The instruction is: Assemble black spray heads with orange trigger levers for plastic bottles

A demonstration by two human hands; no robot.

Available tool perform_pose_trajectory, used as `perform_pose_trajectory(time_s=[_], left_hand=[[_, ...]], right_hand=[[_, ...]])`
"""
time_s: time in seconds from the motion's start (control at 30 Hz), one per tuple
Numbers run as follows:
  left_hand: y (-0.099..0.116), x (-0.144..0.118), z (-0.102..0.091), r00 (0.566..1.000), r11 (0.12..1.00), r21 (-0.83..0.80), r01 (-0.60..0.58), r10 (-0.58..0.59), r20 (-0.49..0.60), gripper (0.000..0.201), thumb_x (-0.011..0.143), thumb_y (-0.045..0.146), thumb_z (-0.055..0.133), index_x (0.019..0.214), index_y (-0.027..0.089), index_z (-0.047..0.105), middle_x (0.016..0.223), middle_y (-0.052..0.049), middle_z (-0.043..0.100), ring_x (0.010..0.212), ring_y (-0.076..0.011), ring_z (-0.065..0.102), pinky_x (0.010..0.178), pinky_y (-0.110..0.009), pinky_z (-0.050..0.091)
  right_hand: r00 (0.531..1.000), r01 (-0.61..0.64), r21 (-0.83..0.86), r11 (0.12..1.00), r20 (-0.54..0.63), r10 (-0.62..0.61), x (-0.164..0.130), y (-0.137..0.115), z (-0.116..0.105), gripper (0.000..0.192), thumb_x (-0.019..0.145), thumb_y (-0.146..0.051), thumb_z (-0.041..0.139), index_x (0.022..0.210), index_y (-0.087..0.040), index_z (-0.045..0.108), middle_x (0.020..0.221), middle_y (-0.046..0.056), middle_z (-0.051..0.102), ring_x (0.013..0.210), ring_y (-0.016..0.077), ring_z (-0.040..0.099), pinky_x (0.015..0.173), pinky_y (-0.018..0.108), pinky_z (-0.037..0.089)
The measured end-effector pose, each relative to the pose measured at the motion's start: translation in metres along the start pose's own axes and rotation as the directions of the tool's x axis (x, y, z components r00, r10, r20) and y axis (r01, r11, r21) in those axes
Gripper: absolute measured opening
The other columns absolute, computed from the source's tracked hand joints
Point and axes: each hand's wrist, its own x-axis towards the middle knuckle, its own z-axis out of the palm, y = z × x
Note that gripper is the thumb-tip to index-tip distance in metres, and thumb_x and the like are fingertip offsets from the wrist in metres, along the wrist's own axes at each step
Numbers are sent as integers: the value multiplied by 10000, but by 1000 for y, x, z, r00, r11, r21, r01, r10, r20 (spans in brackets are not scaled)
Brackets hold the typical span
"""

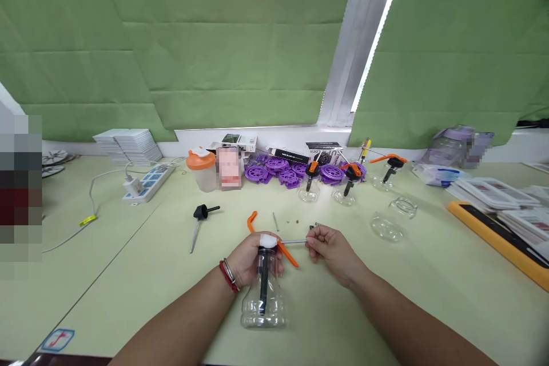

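Note:
My left hand (247, 258) is closed around the neck of a clear plastic bottle (265, 303) that stands upright near me. The bottle has a black tube inside and a white piece (268, 241) on top. An orange lever (288, 254) slants out beside its neck. Between the fingertips of my right hand (330, 249) is a thin grey metal rod (294, 241), its left end meeting the bottle's top. A second orange lever (252, 221), a short metal pin (275, 221) and a dark spring (318, 225) lie just beyond my hands.
A black nozzle part (201, 213) lies to the left. Bottles with orange-and-black tops (313, 168) stand behind, before purple plastic discs (277, 165). Loose clear bottle bodies (386, 229) lie at right, near an orange-edged tray (493, 243). A power strip (150, 182) and an orange-lidded cup (201, 174) stand back left.

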Motion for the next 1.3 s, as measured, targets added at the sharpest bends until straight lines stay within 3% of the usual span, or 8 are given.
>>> perform_pose_trajectory(time_s=[0.23, 0.43, 0.57, 0.87, 1.07, 1.17, 1.23, 1.3], left_hand=[[12, -6, -2, 991, 993, -24, -118, 119, 52, 147, 693, 236, 543, 800, 139, 574, 586, -54, 625, 483, -223, 616, 496, -323, 468], [17, -6, -8, 994, 995, -74, -70, 76, 78, 159, 717, 238, 533, 813, 129, 598, 640, -66, 640, 521, -220, 627, 521, -317, 477], [18, -5, -9, 996, 994, -92, -59, 65, 68, 170, 725, 238, 521, 801, 115, 610, 631, -73, 634, 506, -213, 618, 517, -319, 480], [16, 0, -14, 996, 993, -98, -67, 72, 50, 158, 730, 242, 524, 811, 129, 601, 634, -63, 639, 518, -219, 626, 522, -323, 485], [18, -2, -12, 997, 992, -113, -54, 61, 57, 179, 729, 234, 498, 821, 119, 600, 623, -73, 637, 507, -224, 624, 497, -316, 476], [22, -5, -10, 994, 986, -136, -101, 105, 23, 172, 723, 225, 495, 801, 116, 602, 624, -81, 635, 499, -223, 618, 501, -318, 477], [26, -7, -11, 987, 972, -172, -158, 158, -13, 173, 721, 223, 490, 792, 115, 605, 626, -84, 634, 507, -220, 616, 514, -323, 486], [29, -7, -11, 976, 955, -202, -217, 211, -53, 176, 718, 221, 484, 780, 112, 608, 625, -87, 631, 514, -219, 615, 519, -328, 494]], right_hand=[[984, 165, -215, 963, -30, -176, 2, -18, 4, 98, 746, -263, 612, 785, -173, 615, 613, -16, 565, 589, 117, 540, 622, 281, 457], [960, 280, -124, 952, 33, -278, 11, -25, 3, 70, 689, -220, 668, 748, -185, 653, 770, 11, 622, 694, 131, 572, 686, 296, 482], [938, 343, -206, 917, 19, -346, 14, -27, 0, 83, 680, -235, 697, 743, -187, 672, 745, 17, 642, 725, 144, 580, 693, 294, 470], [995, 78, -35, 996, 65, -75, 21, -28, 4, 279, 700, -406, 683, 774, -143, 627, 614, 27, 653, 546, 128, 593, 588, 295, 485], [979, 206, -174, 963, 44, -201, 28, -26, -5, 162, 662, -276, 703, 759, -160, 645, 655, 3, 634, 612, 119, 570, 622, 263, 455], [972, 222, -456, 862, 29, -235, 33, -31, -11, 111, 751, -268, 604, 796, -178, 651, 700, 10, 638, 655, 135, 575, 620, 257, 431], [971, 208, -697, 686, 63, -231, 36, -34, -11, 142, 805, -254, 534, 797, -183, 656, 733, 25, 653, 686, 150, 583, 631, 261, 410], [965, 229, -866, 446, 142, -220, 40, -35, -7, 178, 832, -216, 495, 797, -181, 666, 816, 44, 670, 757, 162, 591, 665, 261, 390]])
